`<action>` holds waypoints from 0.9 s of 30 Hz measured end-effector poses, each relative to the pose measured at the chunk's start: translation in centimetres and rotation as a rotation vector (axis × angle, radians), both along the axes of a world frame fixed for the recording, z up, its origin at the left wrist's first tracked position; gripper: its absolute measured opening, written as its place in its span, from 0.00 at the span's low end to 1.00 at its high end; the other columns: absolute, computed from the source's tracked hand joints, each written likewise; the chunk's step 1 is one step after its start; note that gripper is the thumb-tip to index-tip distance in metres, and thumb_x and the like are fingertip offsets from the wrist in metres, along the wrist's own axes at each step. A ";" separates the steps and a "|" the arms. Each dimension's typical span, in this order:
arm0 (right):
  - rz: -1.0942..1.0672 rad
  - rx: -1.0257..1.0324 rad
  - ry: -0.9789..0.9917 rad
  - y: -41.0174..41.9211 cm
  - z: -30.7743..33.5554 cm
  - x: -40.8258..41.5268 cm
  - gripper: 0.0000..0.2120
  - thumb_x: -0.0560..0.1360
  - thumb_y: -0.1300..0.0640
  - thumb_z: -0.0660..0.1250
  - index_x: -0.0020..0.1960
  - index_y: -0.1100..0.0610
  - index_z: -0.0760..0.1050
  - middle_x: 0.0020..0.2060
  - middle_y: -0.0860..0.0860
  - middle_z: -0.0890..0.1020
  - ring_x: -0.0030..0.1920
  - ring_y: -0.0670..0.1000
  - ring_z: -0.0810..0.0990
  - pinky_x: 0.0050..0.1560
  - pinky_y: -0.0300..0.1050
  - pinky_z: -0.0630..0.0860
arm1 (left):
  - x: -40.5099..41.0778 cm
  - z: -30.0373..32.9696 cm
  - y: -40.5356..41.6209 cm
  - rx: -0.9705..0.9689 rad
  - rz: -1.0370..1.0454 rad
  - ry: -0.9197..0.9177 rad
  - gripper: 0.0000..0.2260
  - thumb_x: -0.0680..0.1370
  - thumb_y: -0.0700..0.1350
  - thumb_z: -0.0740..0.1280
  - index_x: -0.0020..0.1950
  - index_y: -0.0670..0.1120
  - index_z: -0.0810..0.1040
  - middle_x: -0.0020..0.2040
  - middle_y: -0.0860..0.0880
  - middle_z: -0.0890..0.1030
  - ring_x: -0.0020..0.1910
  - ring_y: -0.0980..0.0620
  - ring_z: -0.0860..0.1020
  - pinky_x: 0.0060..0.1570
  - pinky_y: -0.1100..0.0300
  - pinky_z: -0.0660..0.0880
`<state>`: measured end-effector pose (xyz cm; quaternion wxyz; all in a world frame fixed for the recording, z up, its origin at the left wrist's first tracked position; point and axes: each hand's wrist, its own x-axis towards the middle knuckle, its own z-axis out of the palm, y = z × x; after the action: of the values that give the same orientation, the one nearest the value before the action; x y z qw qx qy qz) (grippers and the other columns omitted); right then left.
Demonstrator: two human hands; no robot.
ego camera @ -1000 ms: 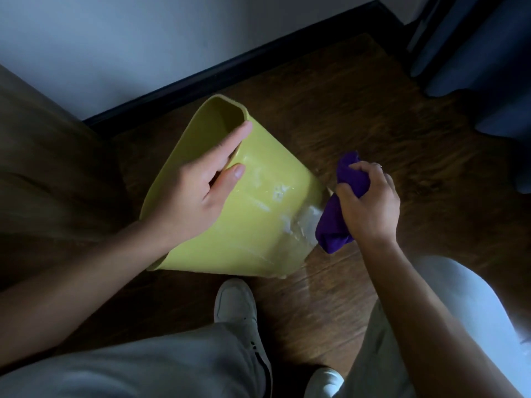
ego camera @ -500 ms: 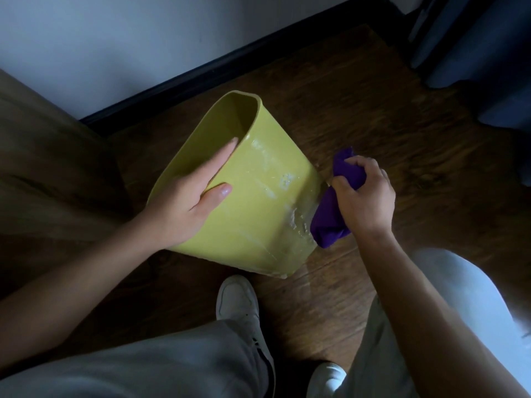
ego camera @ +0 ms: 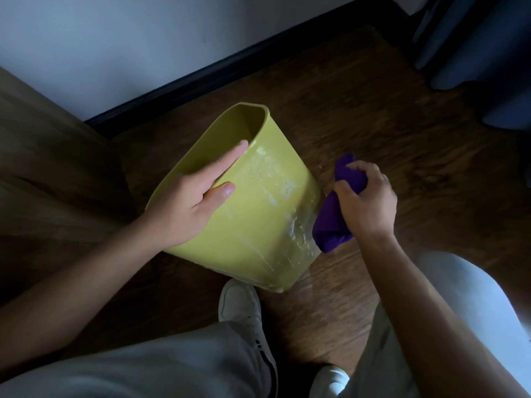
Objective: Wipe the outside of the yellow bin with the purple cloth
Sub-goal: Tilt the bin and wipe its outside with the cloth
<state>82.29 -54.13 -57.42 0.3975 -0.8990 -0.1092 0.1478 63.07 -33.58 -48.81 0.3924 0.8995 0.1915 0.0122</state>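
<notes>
Nearest us, our white shoe (ego camera: pixel 240 304) sits at six o'clock below the yellow bin (ego camera: pixel 258 225), which leans tilted on the wooden floor (ego camera: pixel 373 110), wet streaks shining on its side, no label readable. Our left hand (ego camera: pixel 189 202) clasps its rim, fingers inside and thumb outside, while at three o'clock our right hand (ego camera: pixel 366 201) grips the bunched purple cloth (ego camera: pixel 333 222) against the bin's right side. Since a second ago the bin's mouth has turned more toward us.

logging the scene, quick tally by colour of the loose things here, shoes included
yellow: 1, the bin
purple: 1, the cloth
white: 2, the left shoe and the right shoe
total: 4
</notes>
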 end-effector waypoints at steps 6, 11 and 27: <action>0.003 0.005 0.007 0.2 0.0 -0.3 0.20 0.75 0.51 0.70 0.66 0.47 0.73 0.61 0.51 0.77 0.55 0.53 0.80 0.52 0.58 0.83 | -0.2 -0.7 0.7 -0.004 -0.005 0.106 0.27 0.86 0.47 0.59 0.79 0.71 0.55 0.29 0.49 0.58 0.25 0.52 0.58 0.26 0.50 0.57; 0.088 0.073 -0.045 0.6 1.0 -1.0 0.19 0.73 0.48 0.69 0.64 0.44 0.74 0.58 0.50 0.78 0.53 0.53 0.80 0.52 0.58 0.82 | 0.0 -0.9 0.7 -0.019 0.001 0.093 0.27 0.86 0.46 0.60 0.78 0.71 0.57 0.28 0.52 0.59 0.25 0.55 0.58 0.27 0.55 0.56; 0.416 0.172 -0.177 9.9 5.2 -4.6 0.23 0.82 0.43 0.59 0.75 0.47 0.69 0.70 0.54 0.74 0.68 0.59 0.74 0.65 0.56 0.74 | 0.0 -1.5 0.3 0.023 0.042 -0.024 0.26 0.84 0.47 0.64 0.73 0.74 0.62 0.47 0.60 0.85 0.40 0.52 0.84 0.45 0.58 0.80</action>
<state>77.71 -44.19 -52.18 0.4225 -0.8295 -0.3384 0.1374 63.09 -33.25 -50.26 0.3842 0.8994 0.2055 0.0337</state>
